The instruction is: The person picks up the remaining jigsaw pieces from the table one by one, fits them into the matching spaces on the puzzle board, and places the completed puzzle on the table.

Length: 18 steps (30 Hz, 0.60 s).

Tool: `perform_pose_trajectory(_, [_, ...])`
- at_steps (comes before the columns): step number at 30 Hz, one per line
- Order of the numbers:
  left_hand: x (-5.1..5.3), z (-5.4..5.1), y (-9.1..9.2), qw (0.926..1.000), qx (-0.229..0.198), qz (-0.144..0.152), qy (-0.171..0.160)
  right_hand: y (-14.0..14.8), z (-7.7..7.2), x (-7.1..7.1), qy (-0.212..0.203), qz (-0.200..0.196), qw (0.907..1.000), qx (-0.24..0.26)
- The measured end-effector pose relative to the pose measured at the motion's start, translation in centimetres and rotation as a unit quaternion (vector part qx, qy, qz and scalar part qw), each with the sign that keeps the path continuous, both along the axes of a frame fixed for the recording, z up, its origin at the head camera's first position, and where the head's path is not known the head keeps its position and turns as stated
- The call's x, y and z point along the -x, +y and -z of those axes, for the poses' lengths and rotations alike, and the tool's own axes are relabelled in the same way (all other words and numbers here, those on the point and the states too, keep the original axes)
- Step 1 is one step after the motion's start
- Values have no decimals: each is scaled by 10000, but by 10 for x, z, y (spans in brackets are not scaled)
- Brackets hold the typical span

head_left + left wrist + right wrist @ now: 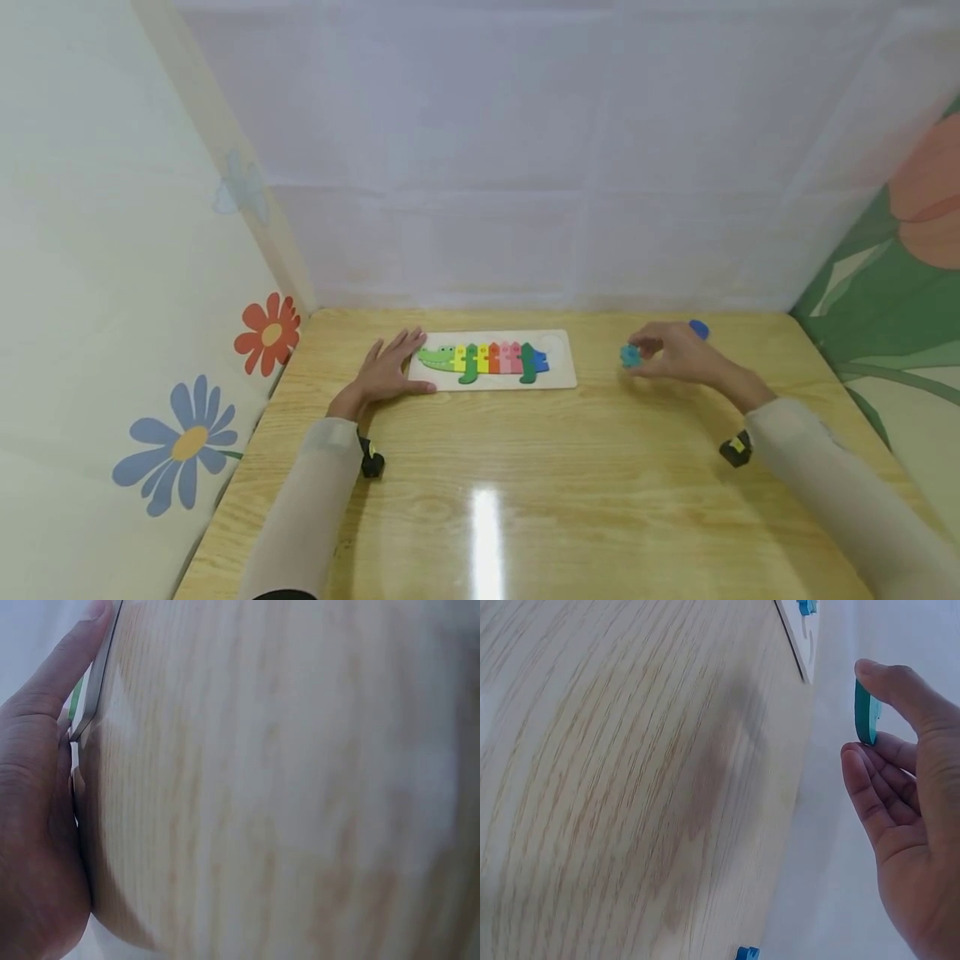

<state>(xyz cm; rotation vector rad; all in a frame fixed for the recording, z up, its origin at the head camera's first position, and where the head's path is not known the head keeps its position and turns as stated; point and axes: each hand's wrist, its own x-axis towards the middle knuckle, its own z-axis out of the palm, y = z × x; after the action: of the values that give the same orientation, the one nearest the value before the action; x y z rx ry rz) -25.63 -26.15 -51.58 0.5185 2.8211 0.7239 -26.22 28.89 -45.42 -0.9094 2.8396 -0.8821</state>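
A white puzzle board point(487, 381) lies on the table, its crocodile made of colourful pieces from a green head to a blue piece point(541, 361) near the tail. My left hand point(387, 367) rests at the board's left end, fingers spread along that side and thumb lying straight by the front edge. Right of the board, my right hand point(678, 352) pinches a teal puzzle piece point(630, 357) between thumb and fingers. The right wrist view shows this thin teal piece point(866, 714) edge-on, held above the table. In the left wrist view, the left thumb touches the board's edge point(94, 686).
A dark blue piece point(699, 329) lies on the table behind the right hand. The wooden table point(525, 467) meets a white cloth backdrop point(465, 167), with flower-patterned cloths at left and right. A round pale recess point(553, 343) shows at the board's right end.
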Motion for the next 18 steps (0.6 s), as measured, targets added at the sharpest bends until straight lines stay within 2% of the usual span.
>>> perform_pose_trajectory(5, [0, 0, 0, 10000, 9, -19, 1, -6, 1, 3, 150, 17, 9999, -85])
perform_pose_trajectory(18, [0, -1, 1, 10000, -49, -21, -30, -23, 10, 8, 37, 6, 10000, 14])
